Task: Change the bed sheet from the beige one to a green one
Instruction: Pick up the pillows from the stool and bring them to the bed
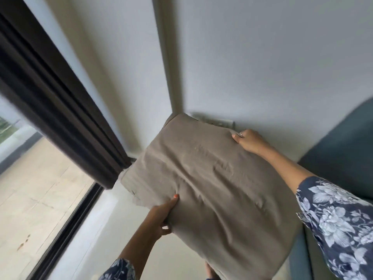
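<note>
A pillow in a beige case point(214, 184) fills the middle of the head view, lifted in the air in front of the wall corner. My left hand point(161, 215) grips its left edge, thumb on top and fingers underneath. At the far upper right corner my right hand point(250, 141) grips the pillow, thumb pressed into the fabric. The bed and any sheet are out of view.
A dark curtain point(52, 110) hangs at the left beside a black-framed window point(66, 229) with a balcony floor outside. A blue-grey upholstered headboard point(341, 150) stands at the right against the pale wall. A wall plate point(220, 122) shows just behind the pillow.
</note>
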